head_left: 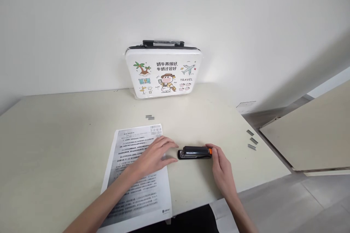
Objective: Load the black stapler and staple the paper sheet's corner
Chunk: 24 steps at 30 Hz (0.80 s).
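Note:
A black stapler (195,152) with an orange rear end lies sideways on the table, right of a printed sheet of paper (136,189). My right hand (221,167) grips the stapler's orange end between thumb and fingers. Over the sheet's right edge reaches my left hand (160,154), its thumb and fingers spread toward the stapler's front end with a small gap between. Nothing shows inside the left hand. Part of the printed text is hidden under my left hand and forearm.
Strips of staples (150,117) lie beyond the sheet, and several more strips (253,140) lie near the right edge of the pale table (54,145). A white case with cartoon prints (175,80) leans on the wall. A pale panel (314,131) stands at the right.

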{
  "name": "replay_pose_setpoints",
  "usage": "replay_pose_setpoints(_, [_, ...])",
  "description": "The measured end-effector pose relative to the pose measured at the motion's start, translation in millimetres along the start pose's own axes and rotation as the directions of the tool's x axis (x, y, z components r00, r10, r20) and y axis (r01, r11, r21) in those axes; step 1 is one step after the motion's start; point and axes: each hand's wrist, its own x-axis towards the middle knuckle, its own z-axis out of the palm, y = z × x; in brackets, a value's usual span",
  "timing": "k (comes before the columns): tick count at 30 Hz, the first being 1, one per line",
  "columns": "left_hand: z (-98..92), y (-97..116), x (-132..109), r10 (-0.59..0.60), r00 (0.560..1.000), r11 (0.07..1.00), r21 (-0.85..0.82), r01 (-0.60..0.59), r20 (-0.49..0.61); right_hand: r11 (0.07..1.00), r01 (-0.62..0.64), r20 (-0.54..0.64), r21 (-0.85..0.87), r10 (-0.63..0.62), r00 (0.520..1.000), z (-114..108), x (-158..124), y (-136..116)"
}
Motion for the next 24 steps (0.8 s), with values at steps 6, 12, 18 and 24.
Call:
replay_pose_setpoints(6, [17.9,12.9,15.4,0.027,0.999,0.999,0.038,-0.026,-0.02,0.999,0.038,0.003,-0.035,-0.038,0.999,1.3,1.9,4.8])
replay_pose_setpoints(12, [22.4,15.1,18.0,-0.006,0.997,0.998,0.059,0.01,-0.073,1.0,0.014,0.014,0.019,-0.014,1.0,0.9,-0.9,0.9])
replay_pose_setpoints(18, [15.7,5.4,1.1,-0.034,0.996,0.997,0.061,0.039,-0.082,0.999,0.008,0.014,0.037,-0.008,1.0,1.6,-2.7,-2.4])
replay_pose_setpoints(24, [6.6,-2.5,-14.2,-0.044,0.995,0.995,0.085,0.052,-0.086,1.0,-0.008,0.021,0.024,0.008,1.0,2.1,-2.6,-2.2])
